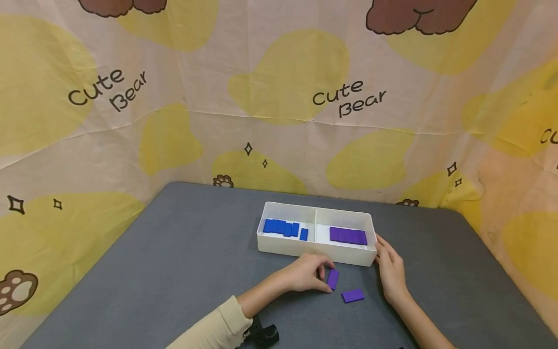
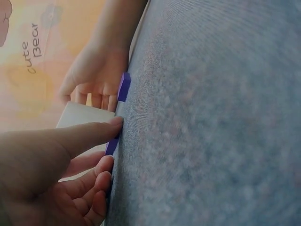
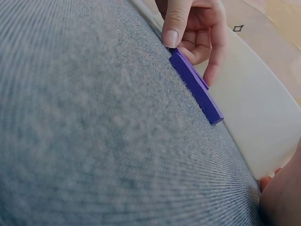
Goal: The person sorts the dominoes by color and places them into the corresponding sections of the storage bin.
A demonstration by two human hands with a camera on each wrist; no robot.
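Purple tile lies in front of the long white two-compartment box, and my left hand pinches it by its ends between thumb and finger. In the right wrist view the left hand has its thumb at the tile's near end. A second purple tile rests on the table, nearer me and to the right. My right hand lies against the box's right end, fingers touching the wall; the box hides part of the fingertips in the left wrist view.
Several blue tiles lie in the box's left compartment, one apart from the row. Several purple tiles sit side by side in the right one. Grey cloth covers the table. A patterned curtain hangs behind it.
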